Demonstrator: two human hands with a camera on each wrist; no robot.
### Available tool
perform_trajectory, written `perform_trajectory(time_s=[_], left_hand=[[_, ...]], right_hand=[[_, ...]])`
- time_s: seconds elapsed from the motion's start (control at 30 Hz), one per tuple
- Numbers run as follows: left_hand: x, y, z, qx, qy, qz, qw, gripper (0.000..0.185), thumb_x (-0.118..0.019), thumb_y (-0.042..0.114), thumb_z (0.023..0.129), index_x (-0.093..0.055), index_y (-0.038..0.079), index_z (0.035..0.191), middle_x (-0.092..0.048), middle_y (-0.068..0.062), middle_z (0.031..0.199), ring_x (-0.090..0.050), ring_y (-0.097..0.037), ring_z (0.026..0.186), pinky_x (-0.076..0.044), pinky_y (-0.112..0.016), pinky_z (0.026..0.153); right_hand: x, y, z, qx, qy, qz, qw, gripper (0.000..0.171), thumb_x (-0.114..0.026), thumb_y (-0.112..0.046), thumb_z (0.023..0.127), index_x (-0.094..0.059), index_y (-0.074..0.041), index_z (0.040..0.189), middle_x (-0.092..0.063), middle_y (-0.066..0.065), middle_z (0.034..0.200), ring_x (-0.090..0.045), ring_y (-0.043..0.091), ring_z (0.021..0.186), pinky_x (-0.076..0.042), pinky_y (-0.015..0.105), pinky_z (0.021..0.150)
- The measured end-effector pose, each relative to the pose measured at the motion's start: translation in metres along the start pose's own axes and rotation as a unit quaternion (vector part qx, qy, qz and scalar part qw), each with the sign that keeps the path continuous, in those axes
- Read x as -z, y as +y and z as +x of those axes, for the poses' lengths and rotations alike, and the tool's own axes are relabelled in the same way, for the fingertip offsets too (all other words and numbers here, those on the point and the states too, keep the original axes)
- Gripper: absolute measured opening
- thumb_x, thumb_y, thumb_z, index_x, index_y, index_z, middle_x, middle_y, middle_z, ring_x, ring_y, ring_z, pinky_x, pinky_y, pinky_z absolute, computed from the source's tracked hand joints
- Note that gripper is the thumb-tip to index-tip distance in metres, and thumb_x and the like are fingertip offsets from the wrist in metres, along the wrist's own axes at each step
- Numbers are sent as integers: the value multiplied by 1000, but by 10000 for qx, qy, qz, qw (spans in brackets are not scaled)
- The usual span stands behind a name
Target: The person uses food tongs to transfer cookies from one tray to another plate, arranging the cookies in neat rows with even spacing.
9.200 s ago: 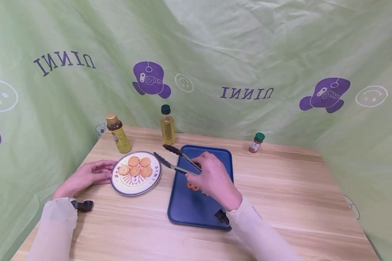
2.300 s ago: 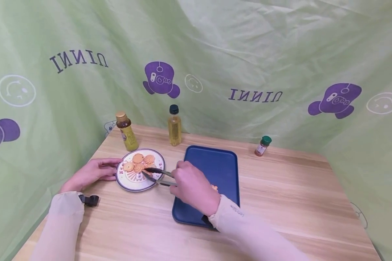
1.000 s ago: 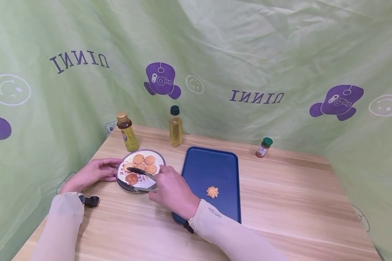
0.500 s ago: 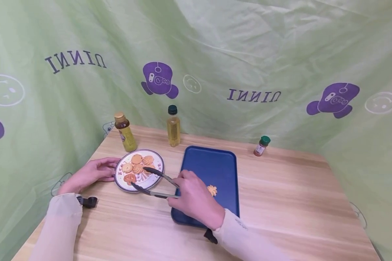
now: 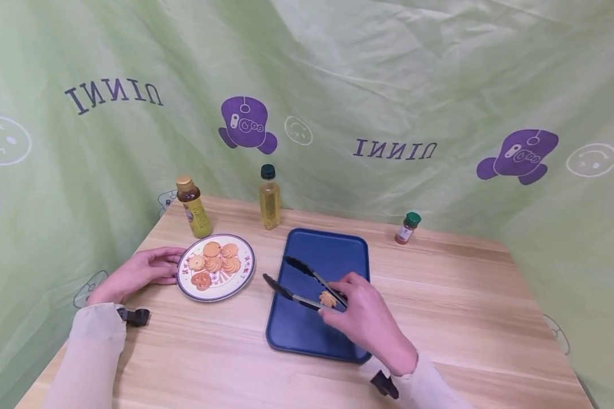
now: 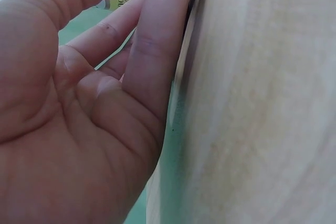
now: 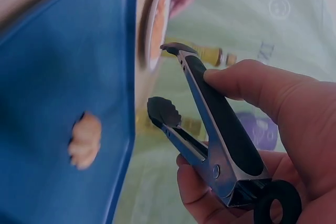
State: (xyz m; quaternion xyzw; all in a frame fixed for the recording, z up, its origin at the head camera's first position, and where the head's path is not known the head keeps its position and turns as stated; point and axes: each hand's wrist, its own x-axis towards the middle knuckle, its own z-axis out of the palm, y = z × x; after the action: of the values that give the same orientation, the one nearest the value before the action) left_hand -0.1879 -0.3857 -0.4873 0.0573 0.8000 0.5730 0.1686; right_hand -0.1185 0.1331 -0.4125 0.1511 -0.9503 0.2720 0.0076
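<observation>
My right hand (image 5: 370, 321) grips a pair of black-tipped metal tongs (image 7: 223, 119), thumb on one arm and fingers on the other. Their tips are spread with nothing between them, above the blue tray (image 5: 332, 255). One flower-shaped cookie (image 7: 85, 140) lies on that tray, partly behind the tongs in the head view. My left hand (image 5: 138, 272) rests beside the plate (image 5: 237, 287), fingers extended and touching its left rim. Several round and swirled cookies (image 5: 212, 264) lie on the plate, with a brown pretzel-shaped cookie (image 5: 201, 280) near its front left.
A brown-and-yellow bottle (image 5: 194, 210) stands behind the plate, and an oil bottle (image 5: 269, 199) behind the gap between plate and tray. A small green-capped spice jar (image 5: 407, 228) is at the back right. Green printed cloth (image 5: 307, 68) hangs around the wooden table (image 5: 440, 295).
The pretzel-shaped cookie was let go on the plate. My right hand then carried the spread tongs rightward from the plate to above the tray. The left hand stays at the rim.
</observation>
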Motion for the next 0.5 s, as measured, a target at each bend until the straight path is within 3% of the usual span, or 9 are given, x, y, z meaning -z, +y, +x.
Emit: perform_trajectory(time_s=[0.3,0.5], left_hand=[[1,-1,0,15,10,-51,10000,66,-64,1,110,-33,-17,166,-59,-29,147,-77,-4,112,-71,-30,99],[1,0,0,-11,22,-35,10000,66,-64,2,111,-34,-17,166,-57,-33,150,-77,-4,112,-71,-30,100]], right_hand=[[22,30,-27,-417,165,-256,9987,52,-96,-32,83,-83,-6,126,-74,4,113,-63,15,91,-56,30,71],[23,43,-47,-853,166,-329,9957,50,-95,-32,83,-83,-7,125,-72,3,113,-59,14,90,-51,27,71]])
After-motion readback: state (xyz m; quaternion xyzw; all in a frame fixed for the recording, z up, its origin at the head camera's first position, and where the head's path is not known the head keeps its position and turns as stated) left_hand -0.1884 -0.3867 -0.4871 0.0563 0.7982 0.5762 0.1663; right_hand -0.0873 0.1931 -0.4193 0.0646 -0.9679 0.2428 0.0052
